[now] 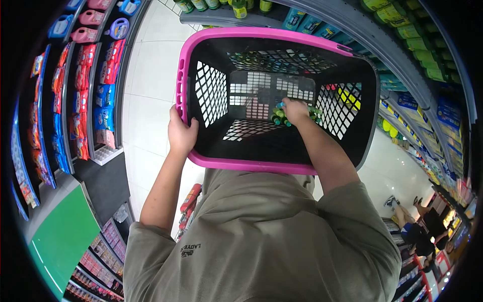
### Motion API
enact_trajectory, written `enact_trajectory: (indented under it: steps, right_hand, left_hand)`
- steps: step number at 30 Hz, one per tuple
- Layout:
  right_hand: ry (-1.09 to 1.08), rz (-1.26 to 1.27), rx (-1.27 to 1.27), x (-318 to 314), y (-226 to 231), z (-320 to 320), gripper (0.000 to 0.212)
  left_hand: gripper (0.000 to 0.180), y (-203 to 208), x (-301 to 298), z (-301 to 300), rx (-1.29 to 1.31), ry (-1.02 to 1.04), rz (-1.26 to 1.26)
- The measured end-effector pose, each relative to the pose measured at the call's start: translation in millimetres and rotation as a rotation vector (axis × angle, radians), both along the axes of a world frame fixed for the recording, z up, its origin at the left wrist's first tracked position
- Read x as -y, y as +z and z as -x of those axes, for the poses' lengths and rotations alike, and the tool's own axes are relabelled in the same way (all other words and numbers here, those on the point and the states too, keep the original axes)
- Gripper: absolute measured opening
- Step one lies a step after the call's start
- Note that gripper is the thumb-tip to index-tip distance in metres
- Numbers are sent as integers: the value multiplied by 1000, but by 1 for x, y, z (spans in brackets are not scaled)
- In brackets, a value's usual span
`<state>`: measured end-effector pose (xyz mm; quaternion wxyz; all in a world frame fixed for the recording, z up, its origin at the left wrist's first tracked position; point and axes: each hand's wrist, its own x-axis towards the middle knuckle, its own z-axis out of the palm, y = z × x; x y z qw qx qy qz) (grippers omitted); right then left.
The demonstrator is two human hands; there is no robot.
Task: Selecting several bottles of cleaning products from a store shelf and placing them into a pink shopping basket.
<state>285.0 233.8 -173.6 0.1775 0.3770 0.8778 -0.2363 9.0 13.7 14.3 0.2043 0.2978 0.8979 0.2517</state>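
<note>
A deep black shopping basket (261,163) with a pink rim and lattice walls is in front of my body, its opening facing up at me. My left hand (181,132) is closed around the left part of its rim, thumb on the inner side. Down inside the basket, my right hand (296,110) has its fingers curled at a group of small green bottles (278,117) near the bottom. It appears to grip one of them by the top, where a bit of light blue shows. My hand and wrist hide part of the group.
Shelves with red and blue bags (104,116) and coloured jugs (91,18) stand on the left. A curved grey shelf (332,22) with green and teal bottles runs along the far and right sides. Pale floor tiles (146,75) lie between. Other people (420,229) are at the lower right.
</note>
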Motion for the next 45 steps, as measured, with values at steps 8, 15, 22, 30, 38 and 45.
enact_trajectory:
  steps: [8, 15, 22, 30, 38, 45]
  right_hand:
    - [80, 125, 200, 5, -1, 0, 33]
    - [58, 182, 231, 3, 10, 2, 37]
    - [30, 125, 103, -10, 55, 8, 37]
    - [-135, -420, -634, -26, 177, -50, 23]
    - [-787, -652, -154, -22, 191, -155, 62]
    - [-929, -456, -170, -5, 186, -160, 66]
  left_hand:
    - [57, 0, 1, -1, -40, -12, -12]
    - [56, -3, 1, -1, -48, -16, -39]
    - [56, -4, 2, 0, -54, -1, -17]
    - [58, -4, 3, 1, -14, -15, -53]
    - [62, -8, 5, 2, -48, -52, -109]
    - [63, -8, 6, 2, -5, -50, -94]
